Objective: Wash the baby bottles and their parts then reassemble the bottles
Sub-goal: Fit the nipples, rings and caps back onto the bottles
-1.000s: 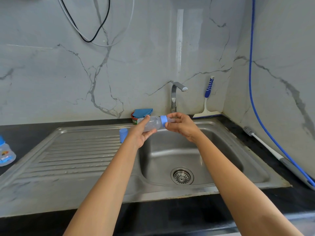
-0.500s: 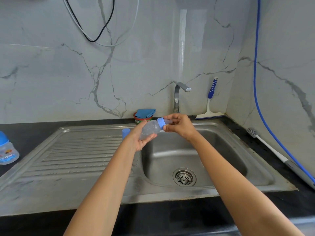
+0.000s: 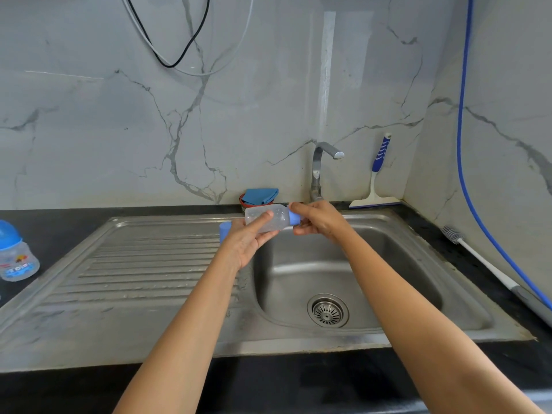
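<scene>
While level over the sink point(image 3: 301, 265), bottle point(image 3: 276, 220) in left hand's point(image 3: 246, 242) grip, collar point(image 3: 294, 218) in right hand's point(image 3: 321, 220) pinch.

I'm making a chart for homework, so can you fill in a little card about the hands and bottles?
Left hand: holds the clear plastic baby bottle sideways over the steel sink
Right hand: grips the bottle's blue plastic ring
Small blue round cap: on the drainboard, behind the left hand
Second clear bottle with blue lid: upright on the black counter, far left
Curved metal tap: no water seen
</scene>
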Action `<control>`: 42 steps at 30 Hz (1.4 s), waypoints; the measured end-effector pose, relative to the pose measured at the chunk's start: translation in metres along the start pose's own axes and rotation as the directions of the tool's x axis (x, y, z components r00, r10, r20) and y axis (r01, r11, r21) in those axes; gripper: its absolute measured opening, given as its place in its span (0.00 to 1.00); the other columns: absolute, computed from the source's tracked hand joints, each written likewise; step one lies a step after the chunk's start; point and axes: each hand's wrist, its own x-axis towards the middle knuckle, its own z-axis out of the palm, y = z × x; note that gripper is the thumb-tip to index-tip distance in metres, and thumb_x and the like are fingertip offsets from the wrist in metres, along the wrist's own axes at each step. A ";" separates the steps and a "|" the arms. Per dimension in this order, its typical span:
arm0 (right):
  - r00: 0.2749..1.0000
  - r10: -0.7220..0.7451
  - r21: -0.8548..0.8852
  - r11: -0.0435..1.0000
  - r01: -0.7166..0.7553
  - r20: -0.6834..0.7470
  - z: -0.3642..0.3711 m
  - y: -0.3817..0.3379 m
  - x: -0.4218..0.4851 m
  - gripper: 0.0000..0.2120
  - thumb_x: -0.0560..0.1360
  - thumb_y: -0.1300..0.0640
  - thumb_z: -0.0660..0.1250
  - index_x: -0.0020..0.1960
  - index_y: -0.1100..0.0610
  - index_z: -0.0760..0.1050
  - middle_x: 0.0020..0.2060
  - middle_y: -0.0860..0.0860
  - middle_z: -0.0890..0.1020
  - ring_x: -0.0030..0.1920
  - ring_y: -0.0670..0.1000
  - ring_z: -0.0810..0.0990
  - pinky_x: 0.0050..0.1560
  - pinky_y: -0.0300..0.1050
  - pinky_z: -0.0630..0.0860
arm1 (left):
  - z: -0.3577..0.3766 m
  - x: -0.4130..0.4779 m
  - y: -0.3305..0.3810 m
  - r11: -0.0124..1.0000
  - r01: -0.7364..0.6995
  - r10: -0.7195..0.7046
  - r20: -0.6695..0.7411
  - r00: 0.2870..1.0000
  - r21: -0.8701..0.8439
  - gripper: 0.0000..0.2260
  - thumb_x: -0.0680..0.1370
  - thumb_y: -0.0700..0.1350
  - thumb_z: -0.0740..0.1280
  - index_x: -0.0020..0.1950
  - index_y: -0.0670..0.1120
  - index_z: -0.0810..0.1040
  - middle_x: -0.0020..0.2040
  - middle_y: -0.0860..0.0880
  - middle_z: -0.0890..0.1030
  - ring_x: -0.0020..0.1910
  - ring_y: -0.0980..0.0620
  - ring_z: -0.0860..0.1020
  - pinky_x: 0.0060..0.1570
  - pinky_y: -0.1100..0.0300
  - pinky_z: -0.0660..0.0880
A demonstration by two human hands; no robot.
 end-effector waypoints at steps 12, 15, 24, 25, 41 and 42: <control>0.941 0.099 -0.004 0.995 -0.103 0.324 0.024 0.002 0.003 0.13 0.80 0.52 0.61 0.58 0.60 0.72 0.51 0.56 0.78 0.43 0.49 0.80 0.47 0.41 0.81 | -0.036 -0.003 0.004 0.996 0.021 -0.018 -0.039 0.999 0.082 0.16 0.75 0.37 0.70 0.62 0.37 0.75 0.55 0.41 0.82 0.56 0.45 0.81 0.46 0.56 0.81; 0.925 -0.010 0.095 0.995 -0.028 0.381 0.030 0.007 0.008 0.17 0.74 0.67 0.69 0.62 0.62 0.71 0.53 0.59 0.78 0.48 0.54 0.82 0.52 0.45 0.81 | -0.046 -0.006 0.007 0.998 0.015 -0.010 -0.071 0.997 0.068 0.11 0.75 0.36 0.70 0.57 0.39 0.76 0.53 0.41 0.82 0.53 0.46 0.82 0.49 0.55 0.81; 0.943 0.044 0.139 0.986 -0.094 0.329 0.060 0.004 0.010 0.14 0.75 0.58 0.70 0.56 0.65 0.77 0.44 0.58 0.83 0.40 0.51 0.84 0.40 0.38 0.81 | -0.067 -0.014 0.012 0.997 -0.073 0.075 -0.097 0.993 0.023 0.18 0.74 0.33 0.70 0.56 0.43 0.65 0.58 0.41 0.77 0.54 0.46 0.81 0.49 0.54 0.81; 0.944 0.062 0.141 0.984 -0.113 0.323 0.064 0.002 0.010 0.14 0.75 0.55 0.69 0.56 0.64 0.77 0.43 0.58 0.83 0.38 0.50 0.84 0.37 0.37 0.80 | -0.070 -0.014 0.013 0.996 -0.081 0.083 -0.085 0.993 0.026 0.19 0.74 0.32 0.69 0.57 0.43 0.64 0.58 0.41 0.76 0.55 0.45 0.80 0.49 0.54 0.81; 0.881 -0.009 0.077 0.997 -0.031 0.473 0.095 0.013 0.027 0.20 0.72 0.65 0.72 0.62 0.57 0.73 0.55 0.61 0.80 0.51 0.58 0.83 0.57 0.50 0.79 | -0.117 -0.020 0.021 0.975 -0.048 0.078 -0.133 0.988 0.218 0.15 0.77 0.46 0.69 0.61 0.47 0.70 0.58 0.44 0.78 0.53 0.47 0.78 0.49 0.59 0.79; 0.889 -0.034 0.064 0.998 0.005 0.457 0.097 0.016 0.028 0.20 0.71 0.66 0.72 0.62 0.59 0.74 0.56 0.63 0.79 0.52 0.59 0.83 0.57 0.52 0.78 | -0.120 -0.021 0.021 0.979 -0.049 0.076 -0.130 0.989 0.196 0.14 0.77 0.44 0.69 0.60 0.47 0.71 0.58 0.43 0.78 0.53 0.48 0.78 0.52 0.58 0.78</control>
